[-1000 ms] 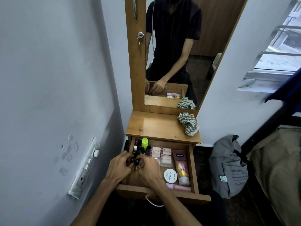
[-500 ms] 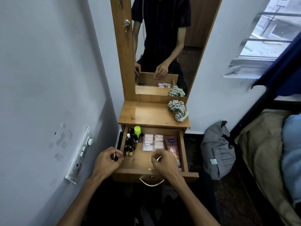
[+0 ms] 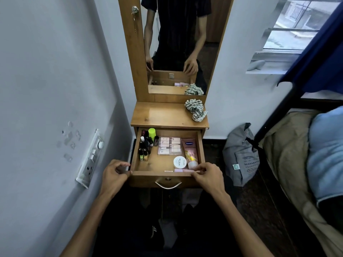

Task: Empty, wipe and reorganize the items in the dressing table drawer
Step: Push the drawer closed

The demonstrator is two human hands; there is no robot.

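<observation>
We face a wooden dressing table [image 3: 169,115] whose tabletop carries a crumpled striped cloth [image 3: 196,109] at its back right corner, below a tall mirror [image 3: 178,43]. Its drawer [image 3: 168,179] stands pulled out towards us. Both forearms reach forward from the bottom of the view, spread apart, one to each front corner of the drawer. Our left hand [image 3: 115,175] curls its fingers at the front left corner, thumb tip on the rim; whether that grip really clasps the wood we cannot tell. Our right hand [image 3: 208,176] lies on the front right corner with fingers bent over the rim, gripping it. Inside the drawer, a pink lotion tube [image 3: 190,153] lies along the right side, flat sachet packs [image 3: 169,145] in the middle, small bottles [image 3: 146,145] along the left, and a white round jar [image 3: 180,162] towards the front.
</observation>
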